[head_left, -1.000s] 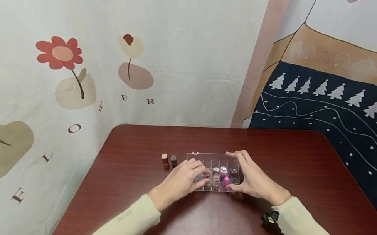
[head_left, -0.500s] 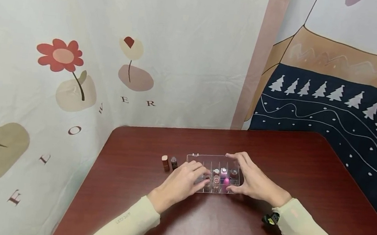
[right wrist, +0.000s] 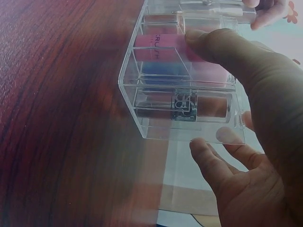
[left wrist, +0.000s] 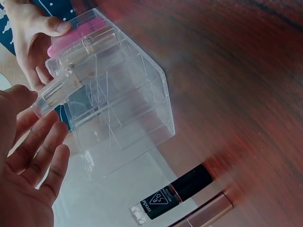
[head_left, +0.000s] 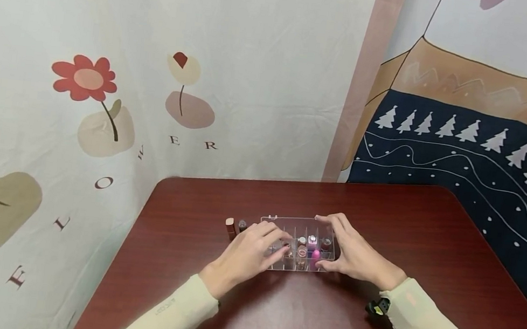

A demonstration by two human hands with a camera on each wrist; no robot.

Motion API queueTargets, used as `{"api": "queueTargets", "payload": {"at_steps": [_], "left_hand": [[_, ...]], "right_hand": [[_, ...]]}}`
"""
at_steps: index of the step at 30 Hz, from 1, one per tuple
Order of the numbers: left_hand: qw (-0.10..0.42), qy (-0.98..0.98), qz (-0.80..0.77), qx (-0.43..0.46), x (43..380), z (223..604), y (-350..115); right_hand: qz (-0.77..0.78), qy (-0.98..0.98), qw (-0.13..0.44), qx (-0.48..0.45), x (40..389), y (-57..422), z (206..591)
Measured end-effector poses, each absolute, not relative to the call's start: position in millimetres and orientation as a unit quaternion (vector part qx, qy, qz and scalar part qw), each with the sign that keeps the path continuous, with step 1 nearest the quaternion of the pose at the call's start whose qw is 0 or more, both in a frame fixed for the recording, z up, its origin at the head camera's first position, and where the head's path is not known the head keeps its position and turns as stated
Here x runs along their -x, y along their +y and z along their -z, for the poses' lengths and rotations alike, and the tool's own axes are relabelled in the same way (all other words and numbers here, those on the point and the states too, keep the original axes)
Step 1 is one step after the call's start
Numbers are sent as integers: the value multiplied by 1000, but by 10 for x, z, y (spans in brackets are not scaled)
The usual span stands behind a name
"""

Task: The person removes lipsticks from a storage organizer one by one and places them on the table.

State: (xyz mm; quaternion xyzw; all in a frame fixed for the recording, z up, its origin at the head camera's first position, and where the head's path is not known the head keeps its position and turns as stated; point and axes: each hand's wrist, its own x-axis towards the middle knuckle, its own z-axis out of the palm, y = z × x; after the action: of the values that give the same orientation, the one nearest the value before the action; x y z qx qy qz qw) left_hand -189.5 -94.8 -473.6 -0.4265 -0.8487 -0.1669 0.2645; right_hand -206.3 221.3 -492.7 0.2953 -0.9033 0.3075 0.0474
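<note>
A clear divided lipstick organizer (head_left: pixel 281 223) stands on the table with several tubes in its slots. My right hand (head_left: pixel 353 251) grips its right side, the thumb at the front beside a pink tube (right wrist: pixel 161 47) and the fingers at the back. My left hand (head_left: pixel 243 254) pinches a clear-capped lipstick tube (left wrist: pixel 51 98) between thumb and index finger; its lower part overlaps the front row of slots. The other left fingers are spread apart. Slots at the organizer's left end (left wrist: pixel 137 118) hold nothing. A tube with a silver-and-black band (right wrist: pixel 184 106) fills the rightmost slot.
Left of the organizer, a black lipstick tube (left wrist: pixel 177 189) and a brown lipstick tube (head_left: pixel 230 227) stand side by side on the red-brown wooden table (head_left: pixel 294 320). Printed cloth (head_left: pixel 273 79) hangs behind the table.
My left hand has shifted slightly left and up with the clear-capped lipstick tube, showing more of the front slots. My right hand keeps its hold on the organizer.
</note>
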Motion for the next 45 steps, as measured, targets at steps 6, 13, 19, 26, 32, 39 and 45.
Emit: {"api": "queueTargets", "payload": {"at_steps": [6,13,19,26,32,39,45], "left_hand": [[274,-844,170,428,1902,4704,-975],[296,-835,181,428,1900,4690,-1003],[318,-824,193,427,1904,4657,-1038],[335,-820,198,419,1884,4601,-1113],[348,-818,202,411,1869,4569,-1172],[352,-819,206,404,1864,4540,-1243],[350,-820,211,400,1845,4500,-1312]], "right_hand": [[-310,-904,43,-291,2068,2213,4921],[-310,-905,35,-290,2059,2215,4913],[-309,-905,40,-291,2052,2221,4916],[-313,-904,35,-289,2045,2211,4921],[-311,-903,41,-293,2040,2200,4920],[-308,-902,50,-298,2036,2200,4922],[-310,-902,47,-296,2037,2200,4928]]}}
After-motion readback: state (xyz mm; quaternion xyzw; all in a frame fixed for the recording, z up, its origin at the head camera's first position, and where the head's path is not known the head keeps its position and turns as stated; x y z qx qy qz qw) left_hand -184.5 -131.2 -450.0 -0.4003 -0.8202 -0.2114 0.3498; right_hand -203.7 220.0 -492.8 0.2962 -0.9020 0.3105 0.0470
